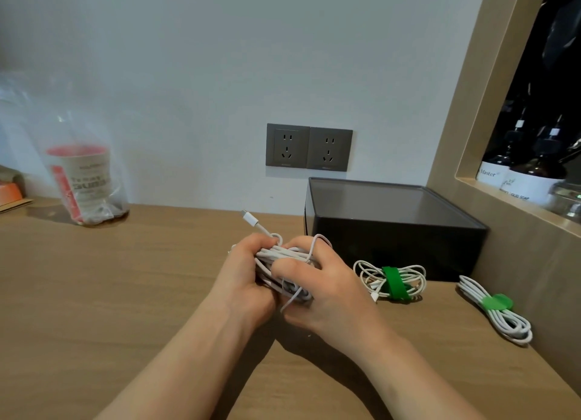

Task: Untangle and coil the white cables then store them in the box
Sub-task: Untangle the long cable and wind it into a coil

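Head view, desk bench.

A: Hands?

B: Left hand [242, 272] and right hand [317, 291] meet at centre over the wooden desktop [125, 278], which has a pale, fine grain. Both are wrapped round one white cable bundle [283, 254]. Left fingers curl tight over its left end. Right thumb presses flat across the top strands, with the right fingers curled behind. The cord is smooth and round, and loose loops stick out of the bundle.

A: Any free end?

B: One white plug [250, 219], oblong with a metal tip, pokes out far-left of the left fist.

A: Other cables?

B: Two lie on the wood, right of the hands. A round coil [371, 275], cinched by a dark green strap [393, 281], sits just in front of the box. A long narrow coil [509, 322] lies further right, bound by a paler green strap [496, 303].

A: Box?

B: Black box [393, 231], squarish with matte walls and a flat smoky top, far right against the wall.

A: Background?

B: Two grey sockets [308, 148] on the pale wall. A crinkled clear bag [85, 184] round a paper cup, far left. Brown bottles [528, 171] in the far-right niche.
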